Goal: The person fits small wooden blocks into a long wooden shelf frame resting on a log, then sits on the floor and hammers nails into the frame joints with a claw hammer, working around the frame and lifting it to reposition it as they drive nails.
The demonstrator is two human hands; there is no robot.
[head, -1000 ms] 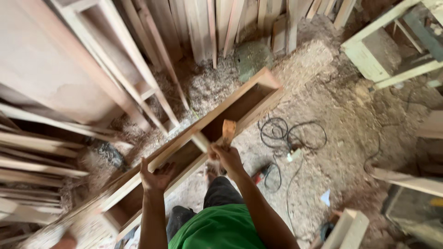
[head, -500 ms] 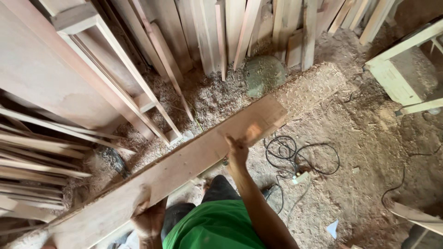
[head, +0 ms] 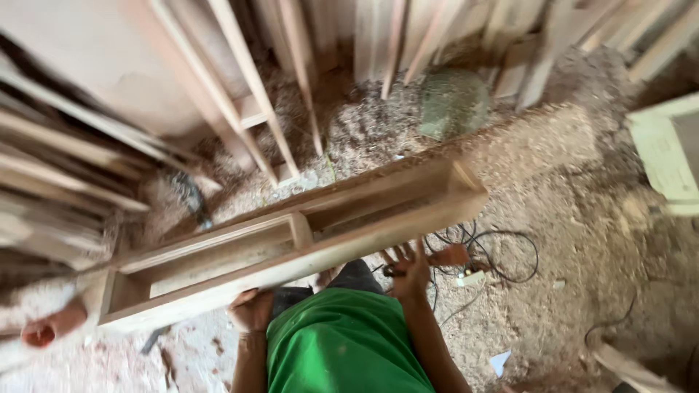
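I see the left hand with its fingers curled under and around the near rail of a long wooden frame, gripping it from below at the frame's left half. The right hand has its fingers spread wide, palm toward the same near rail further right; the fingertips lie at the rail's lower edge, but motion blur prevents me from confirming contact or a grip.

The wooden frame is a narrow, open box of pale timber with a cross divider near its middle and closed ends. It runs diagonally from near left to far right, held above the floor just in front of the person's green shirt.

Beyond the right hand, a tangle of black cable lies on the sawdust-covered floor, with a small pale fitting among it. A reddish clay-coloured pipe piece lies at the near left. Planks and slats lean upright along the far side, and a stack of slats lies at the left. A pale green painted frame stands at the right edge.
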